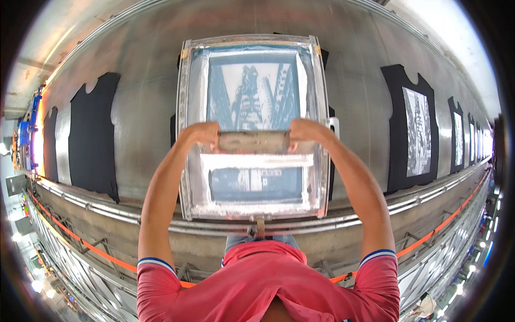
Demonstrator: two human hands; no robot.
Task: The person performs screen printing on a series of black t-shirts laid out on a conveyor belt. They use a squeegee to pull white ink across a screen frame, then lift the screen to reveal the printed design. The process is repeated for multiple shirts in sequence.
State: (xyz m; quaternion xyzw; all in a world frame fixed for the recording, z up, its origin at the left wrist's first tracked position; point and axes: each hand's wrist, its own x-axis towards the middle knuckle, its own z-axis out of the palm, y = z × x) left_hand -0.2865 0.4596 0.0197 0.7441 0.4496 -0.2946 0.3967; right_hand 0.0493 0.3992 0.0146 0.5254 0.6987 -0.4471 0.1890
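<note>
On the long desk, head view:
Desk: a long grey desk (145, 107) runs left to right, bent by the lens, with metal rails along its near edge.
Screen frame: a metal-framed printing screen (185, 161) lies flat on the desk straight ahead, its mesh showing a blue-tinted picture of tall buildings.
Squeegee: a flat, wide squeegee (253, 141) lies across the middle of the screen, above a pale band of ink.
Left hand: the left hand (203, 132) is closed around the left end of the squeegee.
Right hand: the right hand (304, 130) is closed around the right end of the squeegee, level with the other.
Under the frame: dark cloth shows at the frame's edges; I cannot tell more of it.
Left of the frame: a black shirt (92, 134) lies flat and unprinted, with another further left.
Right of the frame: a black shirt with a pale print of buildings (410, 129) lies flat, with more printed shirts in a row beyond it.
Below the desk: an orange strap (86, 244) runs along the metal framework.
Person: red short sleeves with striped cuffs, both forearms reaching up from the lower edge.
</note>
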